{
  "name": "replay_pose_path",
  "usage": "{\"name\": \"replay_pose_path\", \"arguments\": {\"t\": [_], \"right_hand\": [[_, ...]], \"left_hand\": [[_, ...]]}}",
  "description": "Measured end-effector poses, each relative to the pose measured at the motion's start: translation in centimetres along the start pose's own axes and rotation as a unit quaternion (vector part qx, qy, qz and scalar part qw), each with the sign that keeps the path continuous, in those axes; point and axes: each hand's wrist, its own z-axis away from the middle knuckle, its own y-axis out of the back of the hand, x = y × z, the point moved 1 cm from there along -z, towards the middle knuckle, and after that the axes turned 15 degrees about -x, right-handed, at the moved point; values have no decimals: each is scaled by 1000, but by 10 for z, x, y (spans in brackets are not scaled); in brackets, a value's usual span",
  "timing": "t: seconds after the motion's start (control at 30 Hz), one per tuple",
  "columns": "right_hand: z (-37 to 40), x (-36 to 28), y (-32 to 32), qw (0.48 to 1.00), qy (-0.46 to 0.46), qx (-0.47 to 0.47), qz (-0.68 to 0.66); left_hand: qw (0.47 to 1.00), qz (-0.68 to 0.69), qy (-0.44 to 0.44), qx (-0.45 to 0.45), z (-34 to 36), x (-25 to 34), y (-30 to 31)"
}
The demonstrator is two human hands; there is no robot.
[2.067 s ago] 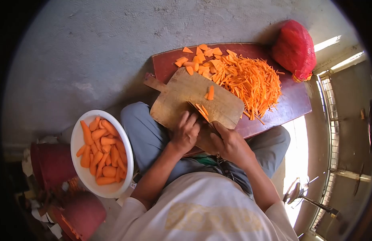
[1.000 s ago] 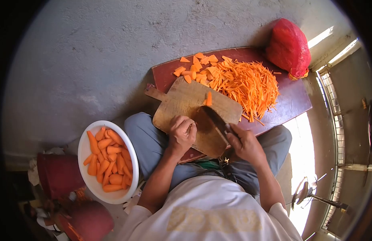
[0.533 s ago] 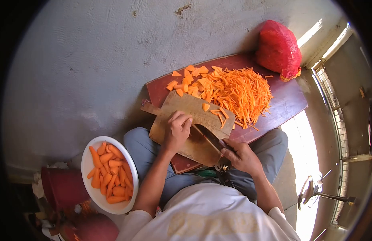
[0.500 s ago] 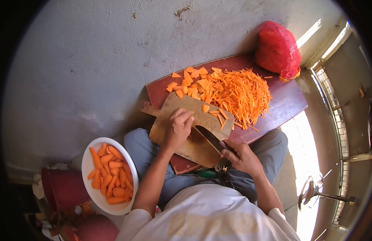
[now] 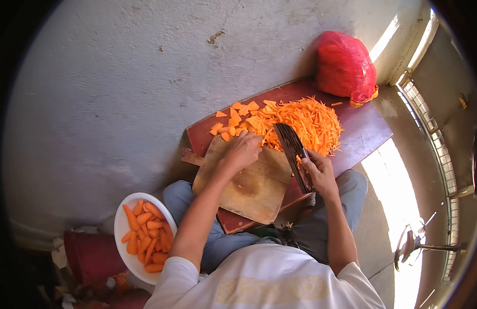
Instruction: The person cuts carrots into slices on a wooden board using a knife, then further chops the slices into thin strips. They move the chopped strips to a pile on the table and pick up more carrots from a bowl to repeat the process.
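Note:
My right hand (image 5: 319, 172) grips the handle of a dark, wide-bladed knife (image 5: 292, 149), tilted over the right edge of the wooden cutting board (image 5: 256, 190). At the board's upper edge is my left hand (image 5: 244, 149), its fingers bent beside the carrot pieces; whatever they hold is hidden. A large heap of carrot strips (image 5: 313, 123) lies on the dark red table behind the board. Thicker carrot chunks (image 5: 233, 119) are at its left. Little remains visible on the board besides a damp patch.
A white basin (image 5: 169, 216) of whole peeled carrots (image 5: 145, 234) stands at the lower left, near a dark red bucket (image 5: 91, 255). The red table (image 5: 364, 134) carries a red mesh bag (image 5: 345, 67) at its far right, against the wall.
My left hand has moved up to the board's upper edge. The knife has lifted off the board and moved right and up. The small carrot pieces on the board are gone from its surface.

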Motion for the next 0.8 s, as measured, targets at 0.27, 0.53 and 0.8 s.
{"name": "replay_pose_path", "arguments": {"t": [0.27, 0.53, 0.8], "right_hand": [[11, 9, -21, 1000, 6, -10, -14], [21, 7, -33, 997, -18, -56, 53], [33, -14, -57, 961, 18, -116, 249]], "left_hand": [[994, 104, -20, 41, -9, -6, 1], [958, 249, 26, 138, 94, 18, -27], [971, 180, -44, 150, 123, 17, -36]]}}
